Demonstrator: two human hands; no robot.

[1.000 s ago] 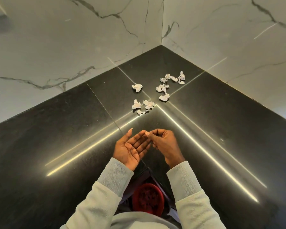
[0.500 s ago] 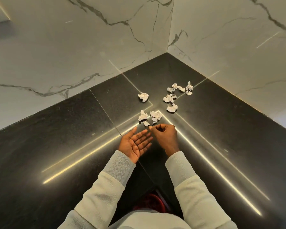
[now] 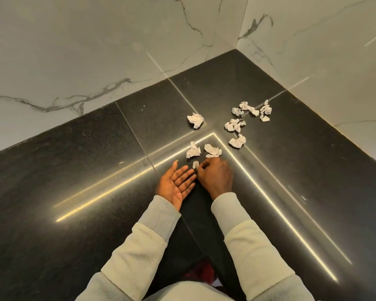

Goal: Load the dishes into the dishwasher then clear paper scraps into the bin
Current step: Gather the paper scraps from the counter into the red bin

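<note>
Several crumpled white paper scraps lie on the black stone counter (image 3: pixel 74 170) in its inner corner. The nearest ones are a small scrap (image 3: pixel 195 164), a crumpled ball (image 3: pixel 193 150) and another (image 3: pixel 213 150); further back lie more scraps (image 3: pixel 195 120), (image 3: pixel 238 141), (image 3: pixel 234 124), (image 3: pixel 265 110). My left hand (image 3: pixel 176 183) lies palm up, fingers straight, just left of the small scrap. My right hand (image 3: pixel 215 174) is knuckles up with curled fingers at the small scrap; whether it pinches the scrap is hidden.
White marble walls (image 3: pixel 96 51) rise behind the counter on both sides and meet at the corner. Bright light strips reflect across the counter. A red object (image 3: pixel 201 271) shows below the counter edge between my sleeves.
Both hands have moved forward across the counter to the nearest scraps. The right hand has come down onto the small scrap; the left palm stays upturned beside it.
</note>
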